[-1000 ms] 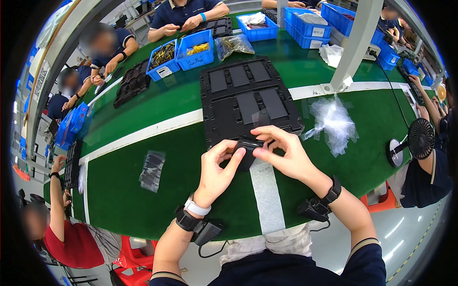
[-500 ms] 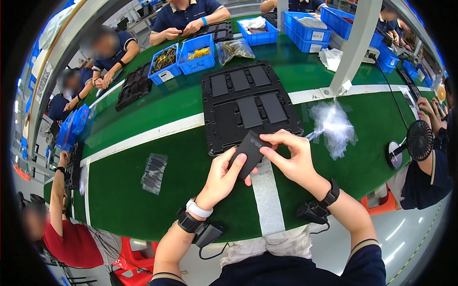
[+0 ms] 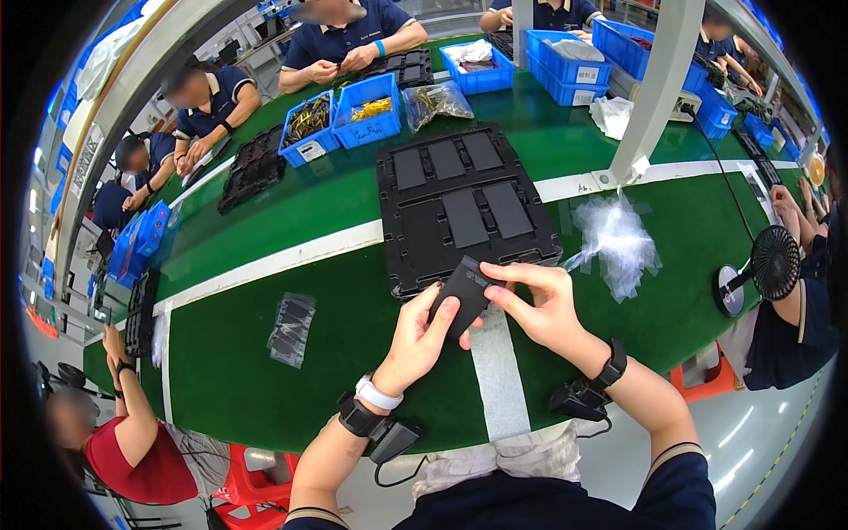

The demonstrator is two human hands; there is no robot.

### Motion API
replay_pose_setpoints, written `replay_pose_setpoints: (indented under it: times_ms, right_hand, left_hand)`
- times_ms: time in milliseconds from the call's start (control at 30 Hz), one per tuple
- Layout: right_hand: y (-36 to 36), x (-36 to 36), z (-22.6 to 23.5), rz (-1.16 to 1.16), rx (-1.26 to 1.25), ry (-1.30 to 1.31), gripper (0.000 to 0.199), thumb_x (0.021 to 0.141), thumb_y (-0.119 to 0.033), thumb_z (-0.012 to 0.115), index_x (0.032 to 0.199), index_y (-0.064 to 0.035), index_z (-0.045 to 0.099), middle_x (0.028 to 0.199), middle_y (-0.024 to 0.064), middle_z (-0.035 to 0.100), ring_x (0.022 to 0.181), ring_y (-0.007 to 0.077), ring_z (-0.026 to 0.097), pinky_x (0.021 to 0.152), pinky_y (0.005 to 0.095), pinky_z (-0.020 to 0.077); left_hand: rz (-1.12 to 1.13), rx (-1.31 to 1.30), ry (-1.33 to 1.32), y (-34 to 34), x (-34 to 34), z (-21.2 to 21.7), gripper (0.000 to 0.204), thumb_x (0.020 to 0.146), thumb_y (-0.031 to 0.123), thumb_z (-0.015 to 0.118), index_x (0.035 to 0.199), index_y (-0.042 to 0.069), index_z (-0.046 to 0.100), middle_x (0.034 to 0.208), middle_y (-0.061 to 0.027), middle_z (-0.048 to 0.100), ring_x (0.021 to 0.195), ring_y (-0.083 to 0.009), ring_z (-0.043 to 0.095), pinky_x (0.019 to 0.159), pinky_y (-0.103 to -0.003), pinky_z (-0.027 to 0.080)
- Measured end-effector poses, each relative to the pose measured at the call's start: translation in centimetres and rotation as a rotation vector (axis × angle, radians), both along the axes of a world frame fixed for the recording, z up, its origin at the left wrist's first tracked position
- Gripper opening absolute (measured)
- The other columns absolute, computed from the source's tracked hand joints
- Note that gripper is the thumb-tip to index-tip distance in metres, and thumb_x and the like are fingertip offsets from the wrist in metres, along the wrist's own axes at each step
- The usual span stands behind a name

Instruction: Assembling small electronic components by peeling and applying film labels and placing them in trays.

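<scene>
A flat black rectangular block [image 3: 463, 293] with faint print near one end is held tilted above the near edge of the black tray. My left hand [image 3: 422, 331] grips it from the left, thumb on top and fingers underneath. At its far right corner, the thumb and index finger of my right hand [image 3: 541, 300] pinch the edge; whether a thin film is between them, I cannot tell. Several similar black blocks [image 3: 465, 217] lie in the pockets of the tray [image 3: 415, 243], whose near left pocket holds none.
Clear plastic strips [image 3: 291, 329] lie at left, and a heap of clear film [image 3: 614, 238] at right near a metal post [image 3: 658, 97]. A small black fan [image 3: 776, 262] stands far right. Blue bins [image 3: 367, 128] and a bag of parts [image 3: 437, 102] sit beyond the tray. Co-workers surround the table.
My hands and the block have shifted slightly nearer, with the whole view shifting a little too. The grip looks the same. At left, the person in red has bent the raised arm.
</scene>
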State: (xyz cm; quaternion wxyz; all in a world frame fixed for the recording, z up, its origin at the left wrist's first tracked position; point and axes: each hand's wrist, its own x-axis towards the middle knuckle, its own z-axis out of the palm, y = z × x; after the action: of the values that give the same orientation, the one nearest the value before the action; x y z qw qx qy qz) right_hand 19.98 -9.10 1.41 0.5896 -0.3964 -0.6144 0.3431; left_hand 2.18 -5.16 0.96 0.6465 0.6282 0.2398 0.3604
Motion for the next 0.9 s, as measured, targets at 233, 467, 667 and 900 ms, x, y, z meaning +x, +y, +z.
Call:
replay_pose_setpoints:
  times_ms: [233, 467, 667, 900]
  right_hand:
    - [1.1, 0.6, 0.0, 0.326, -0.501, 0.593, 0.022, 0.088, -0.016, 0.055, 0.103, 0.0, 0.06, 0.081, 0.0037, 0.062, 0.07, 0.0071, 0.057, 0.067, 0.0221, 0.0463]
    - [0.9, 0.3, 0.6, -0.03, -0.144, -0.155, 0.023, 0.086, -0.019, 0.058, 0.076, -0.0003, 0.065, 0.053, 0.0015, 0.056, 0.045, 0.0073, 0.049, 0.048, 0.0208, 0.0404]
    - [0.9, 0.6, 0.8, -0.009, -0.31, -0.343, 0.038, 0.087, -0.023, 0.057, 0.058, 0.001, 0.058, 0.044, 0.0043, 0.05, 0.037, 0.0098, 0.046, 0.041, 0.0239, 0.0368]
    - [1.3, 2.0, 0.5, 0.455, -0.432, -0.294, 0.013, 0.082, -0.013, 0.059, 0.08, -0.0011, 0.054, 0.067, 0.0055, 0.061, 0.06, 0.0092, 0.055, 0.054, 0.0242, 0.043]
  left_hand:
    - [0.131, 0.339, 0.24, 0.5, -0.5, 0.4, 0.024, 0.093, 0.017, 0.045, 0.101, -0.004, 0.055, 0.076, -0.007, 0.062, 0.055, -0.0091, 0.055, 0.053, -0.021, 0.046]
    - [0.132, 0.148, 0.188, 0.2, -0.6, 0.7, 0.018, 0.09, 0.013, 0.049, 0.091, -0.003, 0.057, 0.068, -0.005, 0.063, 0.046, -0.0064, 0.052, 0.043, -0.02, 0.042]
    - [0.06, 0.243, 0.396, 0.4, -0.9, 0.8, 0.024, 0.088, 0.018, 0.052, 0.076, -0.002, 0.057, 0.057, -0.0063, 0.06, 0.038, -0.0058, 0.048, 0.036, -0.02, 0.037]
    - [0.202, 0.121, 0.392, 0.8, -1.3, 1.1, 0.022, 0.084, 0.015, 0.056, 0.069, -0.001, 0.059, 0.05, -0.0054, 0.056, 0.035, -0.005, 0.045, 0.032, -0.02, 0.031]
